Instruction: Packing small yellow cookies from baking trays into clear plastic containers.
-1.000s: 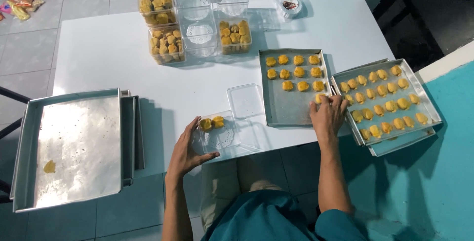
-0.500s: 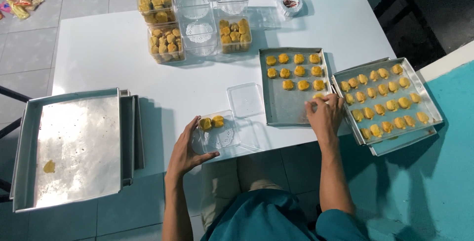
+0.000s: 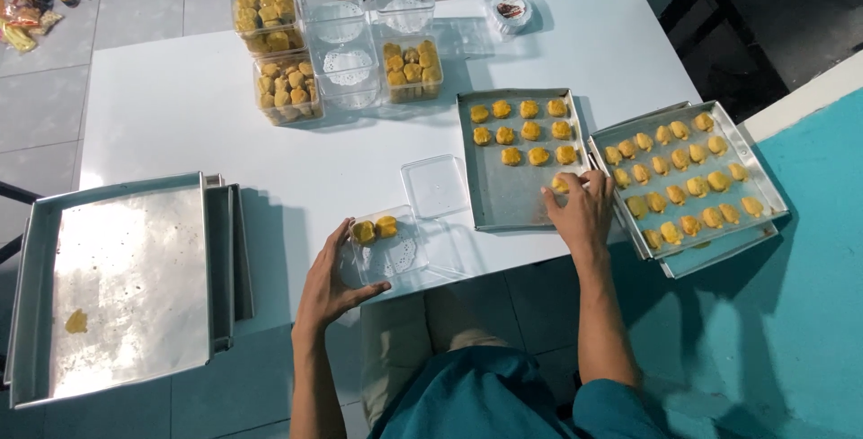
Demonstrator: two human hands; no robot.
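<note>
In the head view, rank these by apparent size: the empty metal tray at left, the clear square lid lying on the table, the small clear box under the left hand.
1. Empty metal tray, clearly largest.
2-3. Small clear plastic box and clear square lid look alike; unranked.

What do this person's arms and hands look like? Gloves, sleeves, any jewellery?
Both the left hand and the right hand are bare: no gloves, and no rings or watch that I can make out. The forearms are uncovered too. A teal short sleeve shows at the right upper arm, matching the teal shirt.
</note>
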